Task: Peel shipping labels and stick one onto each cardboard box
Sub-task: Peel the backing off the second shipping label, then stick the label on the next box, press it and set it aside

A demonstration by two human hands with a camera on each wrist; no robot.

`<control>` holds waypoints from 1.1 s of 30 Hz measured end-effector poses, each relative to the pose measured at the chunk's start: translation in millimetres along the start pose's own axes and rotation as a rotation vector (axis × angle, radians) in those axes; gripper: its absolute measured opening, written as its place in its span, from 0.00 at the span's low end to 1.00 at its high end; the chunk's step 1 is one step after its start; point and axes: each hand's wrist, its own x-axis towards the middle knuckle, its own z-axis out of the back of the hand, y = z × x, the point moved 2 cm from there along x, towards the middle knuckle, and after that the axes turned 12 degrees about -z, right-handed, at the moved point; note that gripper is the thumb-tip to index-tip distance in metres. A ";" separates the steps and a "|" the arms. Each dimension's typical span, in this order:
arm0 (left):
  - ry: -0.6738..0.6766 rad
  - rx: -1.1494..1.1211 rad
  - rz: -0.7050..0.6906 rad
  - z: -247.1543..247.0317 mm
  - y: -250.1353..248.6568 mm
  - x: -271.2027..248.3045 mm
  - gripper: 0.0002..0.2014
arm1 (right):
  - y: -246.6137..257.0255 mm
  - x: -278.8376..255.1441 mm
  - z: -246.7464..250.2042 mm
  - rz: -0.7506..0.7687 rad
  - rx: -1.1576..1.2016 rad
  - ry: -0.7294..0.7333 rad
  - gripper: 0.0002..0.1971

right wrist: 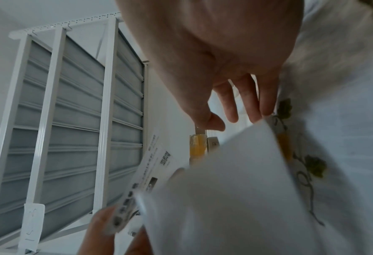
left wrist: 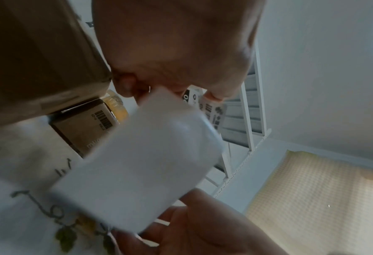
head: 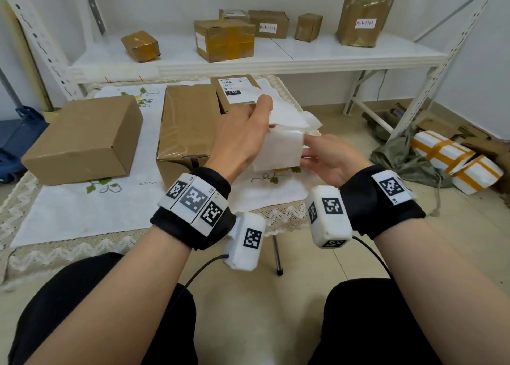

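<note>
White label sheet [head: 278, 149], held in the air above the cloth-covered table [head: 82, 215]: left hand [head: 242, 132] pinches its top edge, right hand [head: 325, 157] grips its right side. Three cardboard boxes [head: 82, 141] on table, left of the sheet.

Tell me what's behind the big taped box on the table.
Behind the big taped box stands a smaller box with a printed label on top; the left hand covers its near side.
</note>
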 end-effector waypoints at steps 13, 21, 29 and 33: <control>-0.116 -0.065 -0.071 28.7 11.5 16.3 0.06 | 8.0 -19.0 0.9 0.016 -0.124 -0.044 0.12; -0.218 -0.094 -0.146 60.9 7.3 23.6 0.07 | 38.7 -37.5 -17.0 0.080 0.052 0.108 0.03; -0.262 -0.087 -0.192 85.2 11.4 26.5 0.05 | 50.4 -44.6 -53.1 0.070 0.374 0.329 0.07; -0.277 -0.066 -0.225 102.5 17.4 34.2 0.06 | 55.2 -43.3 -69.9 0.092 0.431 0.408 0.11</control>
